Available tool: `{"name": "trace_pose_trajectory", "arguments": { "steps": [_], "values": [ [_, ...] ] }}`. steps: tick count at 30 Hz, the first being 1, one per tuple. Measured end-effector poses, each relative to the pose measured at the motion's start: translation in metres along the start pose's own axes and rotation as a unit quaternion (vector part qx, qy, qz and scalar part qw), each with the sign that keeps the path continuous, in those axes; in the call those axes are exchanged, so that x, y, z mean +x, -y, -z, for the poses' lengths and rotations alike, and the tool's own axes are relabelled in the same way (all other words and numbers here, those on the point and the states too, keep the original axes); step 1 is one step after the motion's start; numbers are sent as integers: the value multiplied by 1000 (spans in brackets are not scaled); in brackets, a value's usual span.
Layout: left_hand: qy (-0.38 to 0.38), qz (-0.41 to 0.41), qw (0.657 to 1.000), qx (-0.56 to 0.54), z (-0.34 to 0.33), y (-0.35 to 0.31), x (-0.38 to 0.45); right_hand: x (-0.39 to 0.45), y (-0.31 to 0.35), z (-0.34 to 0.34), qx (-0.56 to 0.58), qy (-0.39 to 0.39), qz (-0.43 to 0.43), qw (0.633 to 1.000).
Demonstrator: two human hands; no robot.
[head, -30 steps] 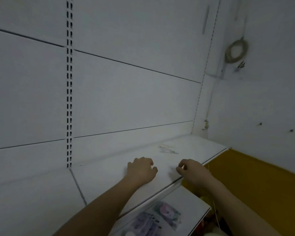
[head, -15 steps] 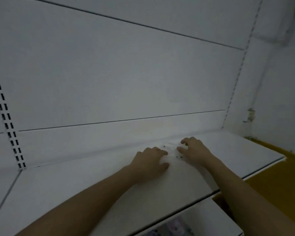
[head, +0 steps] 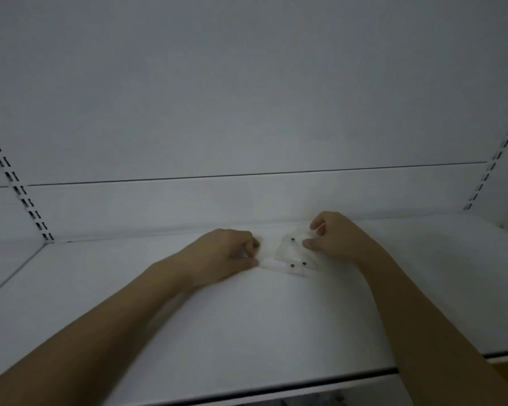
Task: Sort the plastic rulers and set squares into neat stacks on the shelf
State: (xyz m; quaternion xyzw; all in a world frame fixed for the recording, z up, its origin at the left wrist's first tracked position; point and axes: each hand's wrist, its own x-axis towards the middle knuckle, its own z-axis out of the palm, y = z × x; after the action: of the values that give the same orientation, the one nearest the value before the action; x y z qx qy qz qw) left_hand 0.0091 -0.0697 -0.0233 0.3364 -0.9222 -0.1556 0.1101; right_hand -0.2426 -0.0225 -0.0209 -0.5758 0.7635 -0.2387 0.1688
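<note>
Head view. Compared with half a second ago, your view has swung left and dropped closer: the shelf (head: pixel 247 317) now fills the lower half, the slotted uprights stand at both edges, and the yellow floor has all but gone. Your hands have parted slightly, exposing the clear plastic between them.

Your left hand (head: pixel 220 259) rests knuckles-up on the shelf, fingers curled under, thumb and fingertips pinching the left end of a clear ruler (head: pixel 272 266). Your right hand (head: pixel 335 238), at 3 o'clock from the left, has its fingers bent down and its thumb pressed on the right edge of the clear set squares (head: pixel 295 253); it grips them. Both forearms reach in from the bottom edge.

The set squares lie flat, near the back of the shelf, between your hands. Three small dark dots mark them. Their outlines are faint against the white surface; how many pieces are stacked cannot be told.
</note>
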Motion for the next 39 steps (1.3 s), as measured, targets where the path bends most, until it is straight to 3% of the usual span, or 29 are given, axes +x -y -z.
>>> {"name": "trace_pose_trajectory", "arguments": {
  "steps": [4, 6, 9, 12, 17, 20, 27, 31, 35, 39],
  "values": [
    [-19, -9, 1000, 21, -3, 0, 3, -4, -5, 7, 33, 26, -17, 999],
    [-14, -8, 999, 36, -11, -9, 3, -5, -7, 8, 70, -2, -8, 998],
    [3, 44, 997, 65, -17, -28, 12, -5, -10, 8, 133, -59, -9, 989],
    [12, 98, 994, 55, -16, -41, 21, -6, -8, 9, 235, -62, -47, 969],
    [4, 161, 982, -99, -13, -47, 26, -11, -2, 9, 273, -69, -50, 958],
    [-48, 159, 960, -223, -6, -43, 21, -14, 5, 9, 297, -56, -39, 952],
    [-139, 178, 865, -447, 28, -29, -21, -39, 51, 8, 489, 50, 18, 871],
    [-168, 164, 871, -431, 52, -6, -65, -56, 96, 0, 484, 69, 46, 871],
    [-187, 142, 860, -452, 84, 31, -124, -73, 155, -30, 417, 71, 89, 902],
    [-184, 146, 871, -431, 114, 81, -209, -87, 233, -80, 365, 89, 107, 921]
  ]
}}
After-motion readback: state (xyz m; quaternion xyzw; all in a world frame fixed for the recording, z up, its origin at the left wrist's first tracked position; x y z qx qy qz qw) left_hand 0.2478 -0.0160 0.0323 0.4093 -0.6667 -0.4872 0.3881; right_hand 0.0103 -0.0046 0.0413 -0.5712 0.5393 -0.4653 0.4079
